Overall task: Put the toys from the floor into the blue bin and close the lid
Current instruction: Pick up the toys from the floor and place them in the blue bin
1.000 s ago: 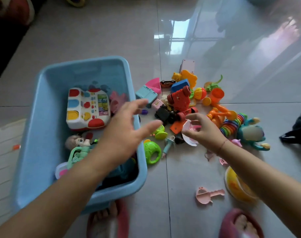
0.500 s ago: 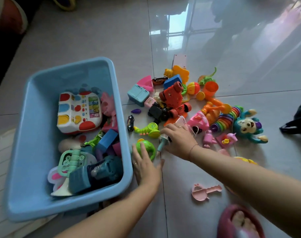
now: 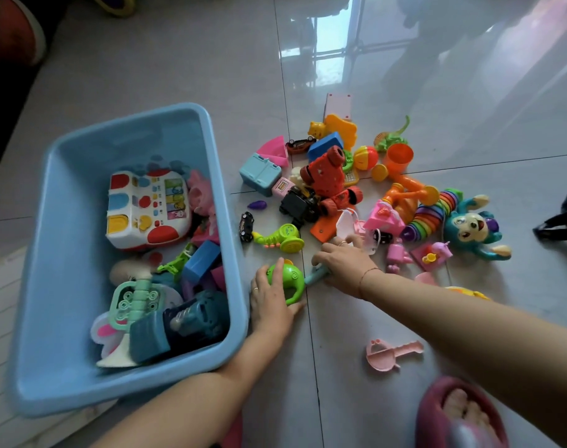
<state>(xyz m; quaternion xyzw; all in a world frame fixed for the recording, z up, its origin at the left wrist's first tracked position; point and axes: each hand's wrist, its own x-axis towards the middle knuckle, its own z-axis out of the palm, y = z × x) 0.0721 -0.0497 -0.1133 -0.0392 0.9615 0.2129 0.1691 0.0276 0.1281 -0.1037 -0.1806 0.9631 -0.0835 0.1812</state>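
Both hands on toys just right of the blue bin

The blue bin (image 3: 62, 221) stands open on the tiled floor, partly filled, with a white toy keyboard (image 3: 147, 208) lying towards its far end. A heap of loose toys (image 3: 356, 195) spreads over the floor to the right of the bin, a blue monkey (image 3: 473, 227) at the edge furthest from it. Close beside the bin's right wall, the left hand (image 3: 272, 305) curls fingers and thumb around a green rattle (image 3: 287, 276). A little further right of the bin, the right hand (image 3: 343, 263) grips a teal stick toy (image 3: 316, 274) with bent fingers.
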